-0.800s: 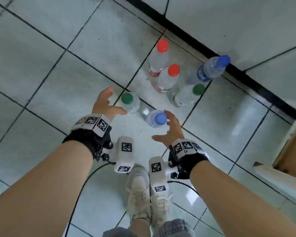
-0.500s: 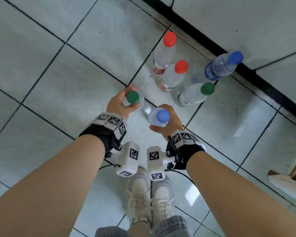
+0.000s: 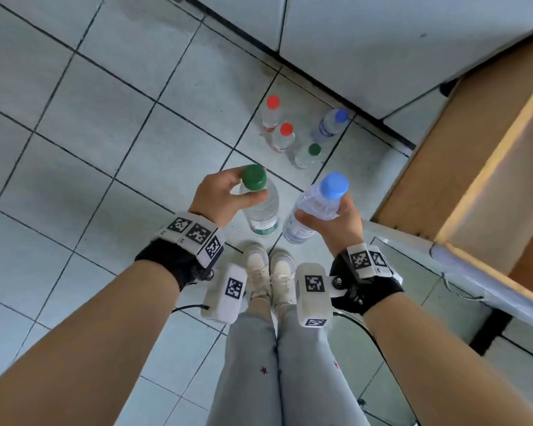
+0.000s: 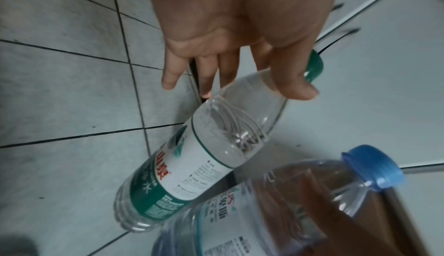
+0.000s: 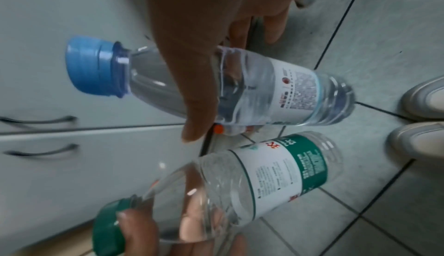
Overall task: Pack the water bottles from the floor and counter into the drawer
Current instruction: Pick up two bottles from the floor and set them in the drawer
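My left hand [image 3: 225,195] grips a clear green-capped bottle [image 3: 260,207] by its shoulder, lifted well above the floor; the same bottle [image 4: 192,157] hangs from my fingers [image 4: 293,81] in the left wrist view. My right hand [image 3: 333,219] holds a blue-capped bottle [image 3: 314,207] near its neck, also raised [image 5: 240,83]. The two bottles hang side by side, close together. Several bottles stand on the floor ahead: two red-capped [image 3: 271,113] [image 3: 283,136], one blue-capped [image 3: 330,124], one green-capped [image 3: 306,155]. The open wooden drawer [image 3: 474,142] is at the right.
White cabinet fronts [image 3: 382,41] with a dark plinth run along the far side. The drawer's pale front edge [image 3: 480,290] juts out close to my right forearm. My shoes [image 3: 270,272] stand on the tiled floor [image 3: 90,133] below the bottles.
Both hands closed on the nearest green-capped and blue-capped bottles and lifted them off the floor. I have risen, so the remaining bottles look smaller and the drawer has come into view.
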`<control>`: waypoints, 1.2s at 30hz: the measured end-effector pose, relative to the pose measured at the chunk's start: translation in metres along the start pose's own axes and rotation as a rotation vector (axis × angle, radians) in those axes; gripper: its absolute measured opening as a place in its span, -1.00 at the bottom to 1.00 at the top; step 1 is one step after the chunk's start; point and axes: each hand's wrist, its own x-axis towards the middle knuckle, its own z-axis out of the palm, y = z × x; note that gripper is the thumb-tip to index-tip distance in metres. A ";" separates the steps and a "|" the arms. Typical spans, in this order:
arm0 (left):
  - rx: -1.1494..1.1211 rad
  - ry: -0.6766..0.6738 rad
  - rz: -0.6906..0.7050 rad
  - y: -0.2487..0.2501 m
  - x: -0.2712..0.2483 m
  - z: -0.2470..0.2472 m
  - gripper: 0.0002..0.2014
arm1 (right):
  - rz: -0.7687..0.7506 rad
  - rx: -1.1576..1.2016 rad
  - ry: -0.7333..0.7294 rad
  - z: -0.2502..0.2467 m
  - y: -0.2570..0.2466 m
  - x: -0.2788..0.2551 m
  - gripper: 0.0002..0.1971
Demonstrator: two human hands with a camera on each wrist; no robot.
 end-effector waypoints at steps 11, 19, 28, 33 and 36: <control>-0.034 -0.238 0.344 0.222 -0.059 0.099 -0.76 | -0.414 0.112 0.310 -0.151 -0.128 -0.112 -0.39; 0.010 -0.393 0.352 0.258 -0.020 0.249 -0.78 | -0.325 0.159 0.521 -0.277 -0.084 -0.058 -0.14; 0.552 -0.354 0.088 0.185 0.063 0.380 -0.57 | 0.093 0.330 0.259 -0.354 0.002 0.047 -0.55; 0.892 -0.345 0.006 0.149 0.095 0.398 -0.63 | 0.272 0.169 0.109 -0.334 0.040 0.092 -0.21; 0.966 -0.294 -0.092 0.140 0.113 0.403 -0.56 | 0.289 0.118 0.053 -0.327 0.048 0.112 -0.03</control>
